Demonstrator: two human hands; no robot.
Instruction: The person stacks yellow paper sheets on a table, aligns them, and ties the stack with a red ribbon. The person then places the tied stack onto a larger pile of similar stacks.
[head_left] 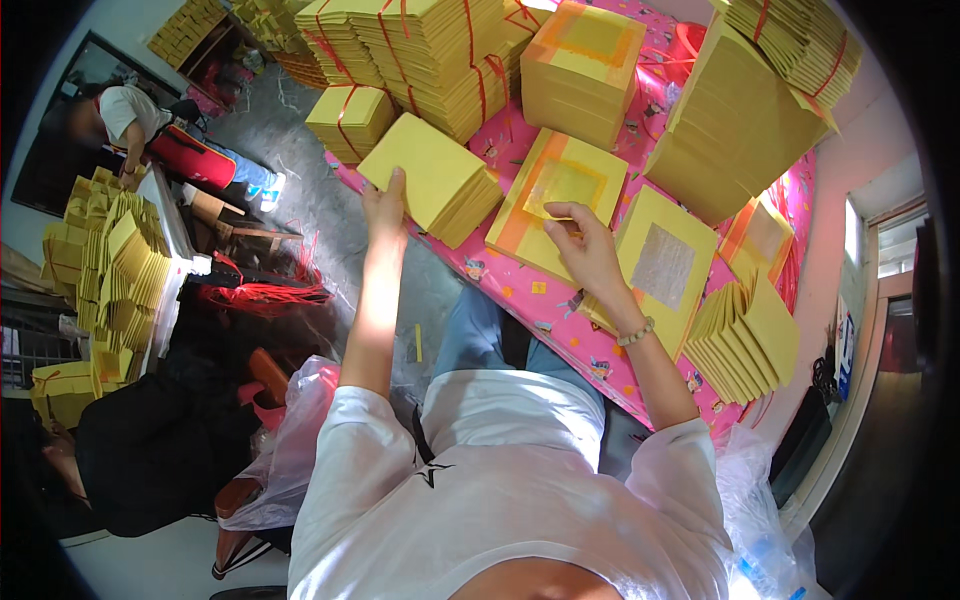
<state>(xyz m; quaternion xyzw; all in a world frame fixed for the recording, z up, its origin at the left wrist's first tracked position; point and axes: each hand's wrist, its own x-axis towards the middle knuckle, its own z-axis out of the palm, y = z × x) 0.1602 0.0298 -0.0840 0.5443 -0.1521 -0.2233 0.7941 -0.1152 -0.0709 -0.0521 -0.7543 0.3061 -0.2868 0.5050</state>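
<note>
Bundle grip: light, even thumb pressure is judged best on the loose yellow paper bundle (425, 175), lest its layers slide.
Bundle edges: probably kept truer if the right side were also supported.
Bundle position: just left of the orange-framed paper stack (574, 182); under the left thumb, apart from the right hand.
Left hand (385, 210): clamped on the bundle's near-left edge; fingers hidden beneath.
Right hand (590, 252): thumb and forefinger parted over the orange-framed paper stack; contact cannot be told.
</note>
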